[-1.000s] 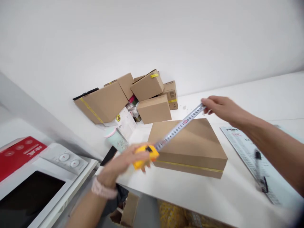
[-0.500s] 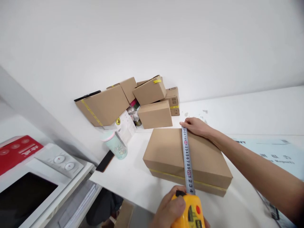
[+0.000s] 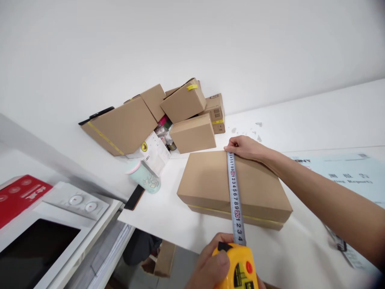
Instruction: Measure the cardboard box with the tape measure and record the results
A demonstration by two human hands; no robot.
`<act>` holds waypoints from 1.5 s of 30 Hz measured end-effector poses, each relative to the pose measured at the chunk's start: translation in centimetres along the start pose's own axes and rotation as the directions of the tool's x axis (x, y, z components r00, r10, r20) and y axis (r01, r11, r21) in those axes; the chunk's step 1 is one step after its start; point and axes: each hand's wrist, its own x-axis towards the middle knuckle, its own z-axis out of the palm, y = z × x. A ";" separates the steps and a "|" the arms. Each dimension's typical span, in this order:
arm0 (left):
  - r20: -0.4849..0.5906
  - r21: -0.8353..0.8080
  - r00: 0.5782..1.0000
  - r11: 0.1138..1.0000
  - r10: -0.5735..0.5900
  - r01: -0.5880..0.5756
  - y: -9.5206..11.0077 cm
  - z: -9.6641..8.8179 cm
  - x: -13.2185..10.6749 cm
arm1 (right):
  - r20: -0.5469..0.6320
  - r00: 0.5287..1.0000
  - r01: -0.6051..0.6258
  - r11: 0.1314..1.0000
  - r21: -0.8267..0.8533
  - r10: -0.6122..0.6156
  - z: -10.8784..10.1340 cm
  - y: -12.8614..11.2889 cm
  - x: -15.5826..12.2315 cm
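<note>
**Yellow-and-black tape measure (image 3: 237, 267) spans a flat, brown cardboard carton (image 3: 255, 188)**

The left hand (image 3: 210, 263) is wrapped around the tape measure's case, the thumb lying on top beside its black button. From there a silver metal blade (image 3: 234, 196), printed with black numerals and red-marked tens, runs away from the left hand over the carton to the right hand (image 3: 245, 148). The right hand pinches the blade's end between thumb and fingers at the carton's far edge. The carton sits between the two hands on a smooth white table (image 3: 168, 224), a yellow strip along its near side; whether the blade lies flat against its top, I cannot tell.

Beyond the right hand and to its left stands a small brown cardboard box (image 3: 194, 134), in front of other stacked boxes. Further left of that hand is a mint-green cup with a pink rim (image 3: 146, 178). To the right of the right hand, partly behind the forearm, lies a pale blue printed sheet (image 3: 345, 170). Well to the left of the left hand is a white microwave with two round dials (image 3: 87, 200).
</note>
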 end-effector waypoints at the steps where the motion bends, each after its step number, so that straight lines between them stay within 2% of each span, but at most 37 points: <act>1: -0.014 -0.003 1.000 1.000 -0.003 0.003 0.0 0.1 -0.1 | 0.002 1.000 -0.003 1.000 0.000 0.003 0.0 0.0 0.0; 8: 0.010 0.010 1.000 1.000 -0.010 0.010 0.0 -0.7 -0.1 | -0.001 1.000 -0.013 1.000 0.002 0.013 -0.1 0.0 -0.2; 13: 0.074 0.000 0.997 0.999 -0.038 0.038 0.4 -2.5 0.3 | -0.027 1.000 0.013 0.999 0.052 -0.012 -0.1 -0.5 -0.6; 15: 0.099 0.040 0.994 0.998 -0.043 0.039 1.3 -3.2 -0.7 | -0.190 0.981 0.077 0.980 0.183 -0.042 -0.4 -0.5 -1.2; 16: 0.084 0.076 0.996 0.997 -0.029 0.022 1.9 -3.5 -1.5 | -0.324 0.946 0.119 0.956 0.270 -0.026 -0.7 -0.3 -1.6; 18: -0.046 0.156 0.996 0.985 0.075 -0.067 3.2 -3.7 -3.4 | -0.573 0.813 0.193 0.879 0.436 0.106 -1.1 0.5 -3.0; 19: -0.147 0.199 0.976 0.971 0.163 -0.132 3.7 -3.7 -4.3 | -0.636 0.747 0.207 0.842 0.498 0.193 -1.3 1.1 -4.1; 20: -0.258 0.252 0.928 0.946 0.269 -0.204 4.2 -3.6 -4.9 | -0.656 0.705 0.199 0.813 0.547 0.269 -1.3 1.7 -5.3; 21: -0.365 0.314 0.853 0.912 0.373 -0.264 4.6 -3.6 -5.3 | -0.641 0.695 0.170 0.792 0.586 0.325 -1.1 2.4 -6.8; 23: -0.520 0.433 0.667 0.838 0.533 -0.332 5.0 -3.7 -5.0 | -0.560 0.741 0.049 0.802 0.595 0.370 -0.3 4.0 -10.1; 24: -0.559 0.469 0.602 0.816 0.570 -0.337 5.0 -3.9 -4.4 | -0.493 0.779 -0.037 0.814 0.580 0.387 0.4 4.7 -11.8; 25: -0.580 0.478 0.575 0.813 0.577 -0.333 5.1 -4.2 -3.7 | -0.433 0.811 -0.102 0.824 0.557 0.394 1.3 5.3 -13.4; 26: -0.589 0.463 0.581 0.823 0.563 -0.328 5.1 -4.5 -2.9 | -0.396 0.834 -0.131 0.836 0.533 0.384 2.2 5.8 -14.8; 27: -0.586 0.433 0.605 0.840 0.538 -0.327 5.2 -4.8 -2.2 | -0.380 0.854 -0.128 0.851 0.510 0.356 3.2 6.2 -16.1; 30: -0.535 0.358 0.694 0.874 0.481 -0.329 5.8 -4.9 -0.6 | -0.397 0.908 0.039 0.918 0.394 0.132 5.0 6.1 -18.1; 32: -0.481 0.350 0.736 0.874 0.477 -0.337 6.7 -4.3 -0.2 | -0.439 0.898 0.123 0.950 0.287 0.016 4.6 5.1 -18.2; 33: -0.456 0.346 0.752 0.873 0.477 -0.344 7.4 -3.8 -0.1 | -0.470 0.883 0.119 0.964 0.239 0.008 3.9 4.4 -17.8; 35: -0.403 0.324 0.783 0.874 0.474 -0.362 8.7 -2.5 0.2 | -0.537 0.839 0.019 0.982 0.189 0.087 1.7 3.2 -16.7; 37: -0.353 0.299 0.806 0.873 0.475 -0.384 9.8 -1.2 0.5 | -0.550 0.803 -0.133 0.969 0.206 0.227 -0.7 2.1 -15.2; 38: -0.338 0.301 0.805 0.867 0.487 -0.398 10.2 -0.7 0.7 | -0.525 0.801 -0.194 0.954 0.229 0.289 -1.8 1.8 -14.3; 40: -0.339 0.332 0.778 0.841 0.529 -0.427 10.1 0.1 1.0 | -0.459 0.814 -0.255 0.928 0.270 0.357 -3.5 1.3 -12.5; 42: -0.368 0.353 0.770 0.844 0.521 -0.403 8.8 0.5 1.1 | -0.422 0.829 -0.263 0.921 0.288 0.368 -4.4 1.0 -10.9; 43: -0.365 0.347 0.795 0.863 0.485 -0.367 7.8 0.6 1.0 | -0.417 0.832 -0.262 0.921 0.289 0.367 -4.6 1.0 -10.2; 45: -0.304 0.301 0.886 0.917 0.351 -0.260 5.0 0.7 1.2 | -0.420 0.831 -0.265 0.923 0.278 0.365 -4.8 1.0 -9.3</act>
